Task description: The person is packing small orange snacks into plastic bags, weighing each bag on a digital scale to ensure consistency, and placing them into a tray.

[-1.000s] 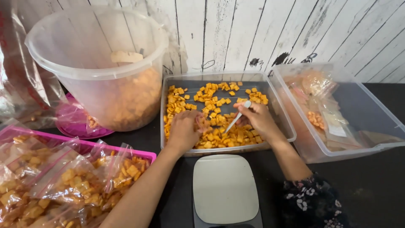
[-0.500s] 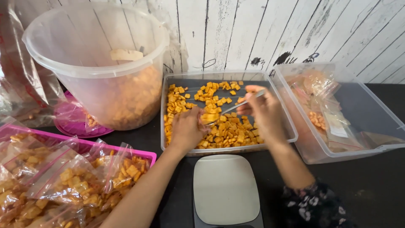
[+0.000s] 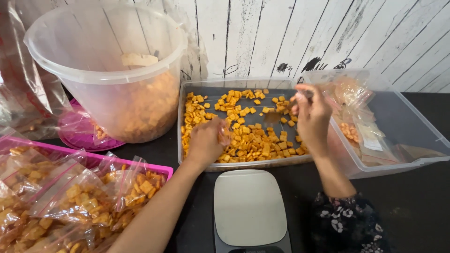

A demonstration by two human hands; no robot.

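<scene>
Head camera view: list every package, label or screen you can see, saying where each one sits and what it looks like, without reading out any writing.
Filled zip bags: lower left, in a pink tray; clear plastic, pinkish seal strips, orange square snacks inside.
Bags in clear bin: right; clear, crumpled, mostly flat, a few orange pieces inside.
Small bag: at the left hand, over the snack tray; clear, partly hidden.
Scale display: bottom edge; dark strip, cut off.

lighting even and bright, soft daylight quality, source not discernible. shadows weak; a faint one under the clear tray [image 3: 183, 140] on the dark tabletop [image 3: 412, 206]. mild glare on the translucent bucket [image 3: 103, 70] rim and bag plastic. right hand [image 3: 311, 117] motion-blurred, the item in its grip smeared. left hand [image 3: 206, 143] sharper. slight wide-angle stretch at the edges.
</scene>
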